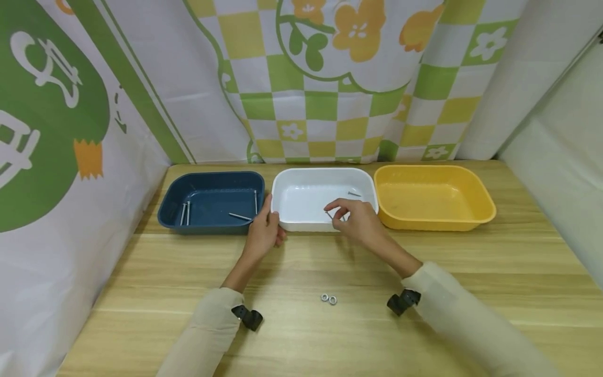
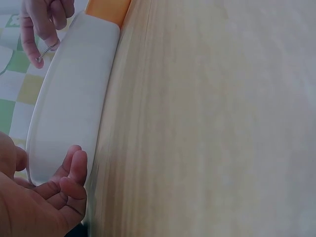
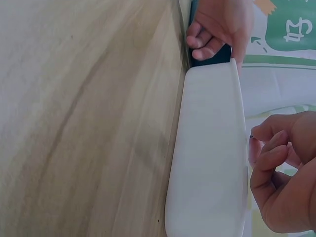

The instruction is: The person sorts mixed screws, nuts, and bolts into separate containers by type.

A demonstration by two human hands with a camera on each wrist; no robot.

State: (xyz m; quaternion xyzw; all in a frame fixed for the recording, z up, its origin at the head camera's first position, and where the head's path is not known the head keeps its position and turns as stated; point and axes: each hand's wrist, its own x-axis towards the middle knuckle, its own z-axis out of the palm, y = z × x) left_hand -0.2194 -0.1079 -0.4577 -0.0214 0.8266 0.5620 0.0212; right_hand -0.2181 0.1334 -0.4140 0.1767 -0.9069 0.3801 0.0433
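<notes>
The right hand [image 1: 358, 220] pinches a small threaded screw [image 2: 47, 51] between thumb and fingertips, over the front part of the white tray [image 1: 306, 227]. Another screw [image 1: 354, 193] lies in that tray near its back right corner. At the tray's left end, the left hand [image 1: 265, 230] holds the front corner. Its thumb is at the rim, and its curled fingers [image 2: 74, 190] show by the outer wall in the left wrist view.
Left of the white tray stands a dark blue tray [image 1: 212, 229] with several long metal screws [image 1: 188, 213]. A yellow tray [image 1: 433, 225] stands on the right. Two metal nuts [image 1: 333, 300] lie on the wooden table [image 1: 301, 345] in front. A patterned cloth [image 1: 325, 120] hangs behind.
</notes>
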